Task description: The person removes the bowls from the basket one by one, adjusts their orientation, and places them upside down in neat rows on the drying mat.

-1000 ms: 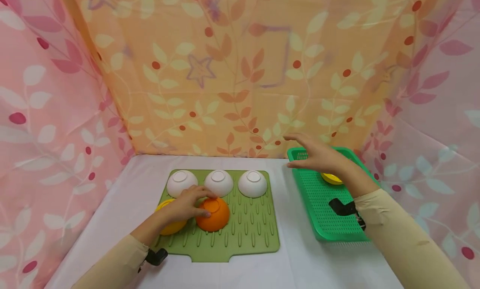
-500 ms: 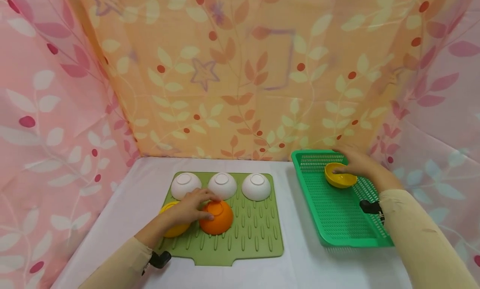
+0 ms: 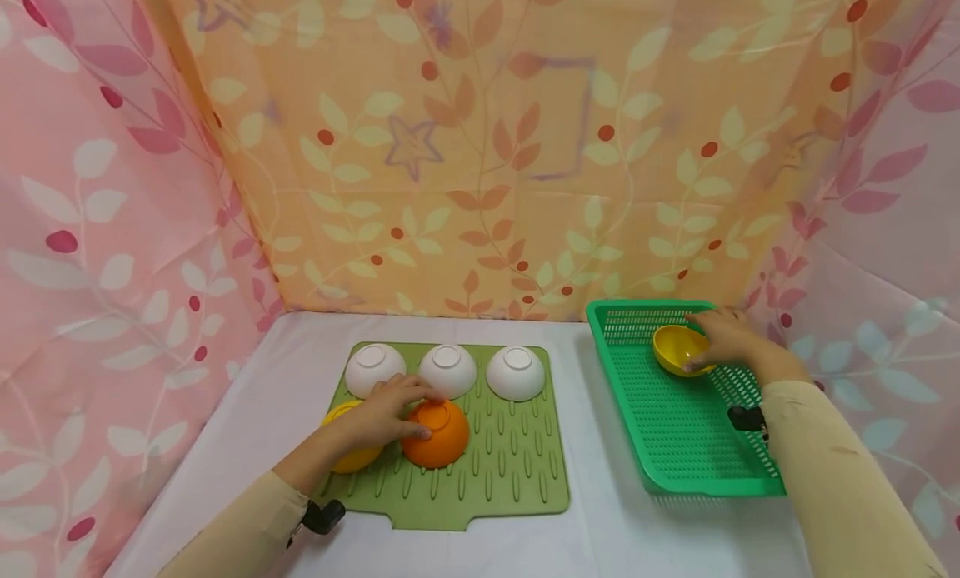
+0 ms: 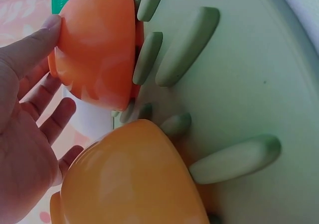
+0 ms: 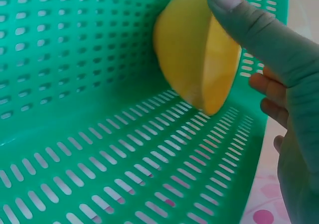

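Observation:
In the head view my left hand point(image 3: 386, 413) holds the foot of an upside-down orange bowl point(image 3: 444, 446) between thumb and fingers, and the bowl stands on a green ridged drying mat point(image 3: 517, 470). Under that wrist an upside-down yellow bowl point(image 4: 129, 179) sits beside it, partly hidden by the hand. My right hand point(image 3: 731, 341) reaches into a green perforated basket point(image 3: 637, 445) and grips the rim of another yellow bowl point(image 3: 671, 351). That bowl lies tilted, its opening toward the hand. The right wrist view shows the thumb point(image 5: 249, 20) over its rim; the fingers behind the rim are partly hidden.
Three white bowls, at left point(image 3: 372, 370), middle point(image 3: 450, 370) and right point(image 3: 516, 374), stand upside down along the mat's back edge. White cloth point(image 3: 581, 420) covers the table between mat and basket. Patterned curtains point(image 3: 480, 145) enclose the back and sides.
My right hand has moved right and down from above the basket's near-left side to the yellow bowl, taking its rim; the bowl has tipped slightly. The left hand has stayed on the orange bowl.

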`<state>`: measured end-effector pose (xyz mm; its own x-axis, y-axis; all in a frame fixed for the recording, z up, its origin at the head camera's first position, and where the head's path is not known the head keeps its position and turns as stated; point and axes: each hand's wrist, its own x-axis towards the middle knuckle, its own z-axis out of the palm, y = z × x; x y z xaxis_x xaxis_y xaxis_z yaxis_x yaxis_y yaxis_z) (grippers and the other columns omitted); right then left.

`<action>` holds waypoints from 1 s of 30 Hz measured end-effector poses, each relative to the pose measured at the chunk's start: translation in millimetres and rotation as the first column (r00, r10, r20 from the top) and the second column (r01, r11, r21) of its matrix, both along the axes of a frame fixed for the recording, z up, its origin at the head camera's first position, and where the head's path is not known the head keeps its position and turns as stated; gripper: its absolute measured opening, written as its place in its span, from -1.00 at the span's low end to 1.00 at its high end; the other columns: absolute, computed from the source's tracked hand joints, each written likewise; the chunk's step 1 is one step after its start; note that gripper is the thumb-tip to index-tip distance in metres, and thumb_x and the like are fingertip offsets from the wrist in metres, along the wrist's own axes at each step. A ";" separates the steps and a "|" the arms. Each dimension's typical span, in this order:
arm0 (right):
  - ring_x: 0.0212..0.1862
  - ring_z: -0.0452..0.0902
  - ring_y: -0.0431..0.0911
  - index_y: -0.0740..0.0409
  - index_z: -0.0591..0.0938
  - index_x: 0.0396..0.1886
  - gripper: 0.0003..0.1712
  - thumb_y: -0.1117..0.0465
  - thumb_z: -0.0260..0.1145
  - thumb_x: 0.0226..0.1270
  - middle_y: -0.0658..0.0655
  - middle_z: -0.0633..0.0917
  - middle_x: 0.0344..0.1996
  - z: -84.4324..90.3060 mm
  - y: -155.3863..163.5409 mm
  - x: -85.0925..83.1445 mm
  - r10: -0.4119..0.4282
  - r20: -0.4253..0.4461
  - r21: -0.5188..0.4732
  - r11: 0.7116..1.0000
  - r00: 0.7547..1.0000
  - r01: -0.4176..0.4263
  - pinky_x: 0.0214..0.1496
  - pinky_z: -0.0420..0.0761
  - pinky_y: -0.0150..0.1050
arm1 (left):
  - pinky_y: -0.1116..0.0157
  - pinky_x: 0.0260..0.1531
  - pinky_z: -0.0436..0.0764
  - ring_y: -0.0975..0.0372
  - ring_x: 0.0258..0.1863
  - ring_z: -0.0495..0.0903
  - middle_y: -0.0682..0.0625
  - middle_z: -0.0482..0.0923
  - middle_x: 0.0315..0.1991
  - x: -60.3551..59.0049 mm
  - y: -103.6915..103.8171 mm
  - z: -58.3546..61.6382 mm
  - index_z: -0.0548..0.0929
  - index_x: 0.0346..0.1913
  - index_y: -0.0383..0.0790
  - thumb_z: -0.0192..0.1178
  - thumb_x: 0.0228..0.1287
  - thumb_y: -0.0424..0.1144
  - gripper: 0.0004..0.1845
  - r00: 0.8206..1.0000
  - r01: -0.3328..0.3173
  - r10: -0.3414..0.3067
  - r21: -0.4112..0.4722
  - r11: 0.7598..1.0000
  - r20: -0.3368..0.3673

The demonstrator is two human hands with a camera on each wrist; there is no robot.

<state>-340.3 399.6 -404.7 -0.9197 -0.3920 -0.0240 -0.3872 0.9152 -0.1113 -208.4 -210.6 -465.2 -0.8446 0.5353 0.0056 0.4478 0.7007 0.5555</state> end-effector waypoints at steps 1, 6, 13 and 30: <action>0.34 0.17 0.53 0.50 0.40 0.39 0.22 -0.21 0.67 -0.09 0.60 0.46 0.29 -1.5 1.2 -0.9 -0.004 0.000 0.009 1.000 1.000 0.004 0.38 -0.11 0.53 | -0.13 0.31 0.19 0.16 0.25 0.37 0.20 0.50 0.23 0.1 0.0 0.0 0.65 0.26 0.16 0.49 0.21 -0.01 -0.47 1.000 0.002 -0.002 0.003 1.000 -0.002; 0.32 0.21 0.52 0.51 0.43 0.35 0.25 -0.30 0.65 -0.12 0.60 0.47 0.27 -5.1 3.0 -2.6 -0.014 -0.005 0.051 0.999 1.000 0.014 0.40 -0.10 0.50 | -0.11 0.28 0.20 0.13 0.24 0.37 0.20 0.49 0.23 -0.3 -0.2 -0.6 0.65 0.26 0.17 0.50 0.19 0.00 -0.46 1.000 0.005 -0.005 0.004 1.000 -0.005; 0.29 0.25 0.50 0.51 0.46 0.32 0.27 -0.38 0.61 -0.14 0.59 0.51 0.23 -7.3 0.8 -2.8 -0.004 -0.020 0.101 0.995 1.000 0.006 0.38 -0.09 0.48 | -0.10 0.27 0.20 0.13 0.25 0.36 0.23 0.49 0.23 0.4 -0.5 0.1 0.65 0.25 0.17 0.49 0.19 0.02 -0.46 1.000 0.002 -0.002 0.018 1.000 0.000; 0.26 0.16 0.51 0.46 0.47 0.31 0.30 -0.45 0.58 -0.18 0.58 0.44 0.22 -16.9 -8.9 4.6 -0.082 -0.043 0.016 0.996 0.996 0.083 0.34 -0.19 0.58 | -0.07 0.21 0.21 0.14 0.23 0.37 0.20 0.51 0.23 0.6 -0.3 -2.2 0.64 0.25 0.15 0.48 0.21 0.00 -0.47 1.000 0.013 -0.013 0.002 1.000 -0.025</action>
<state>-335.7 390.7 -421.6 -0.9492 -0.3147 0.0090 -0.3143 0.9459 -0.0801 -207.8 -211.0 -467.4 -0.8373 0.5460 0.0283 0.4706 0.6934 0.5457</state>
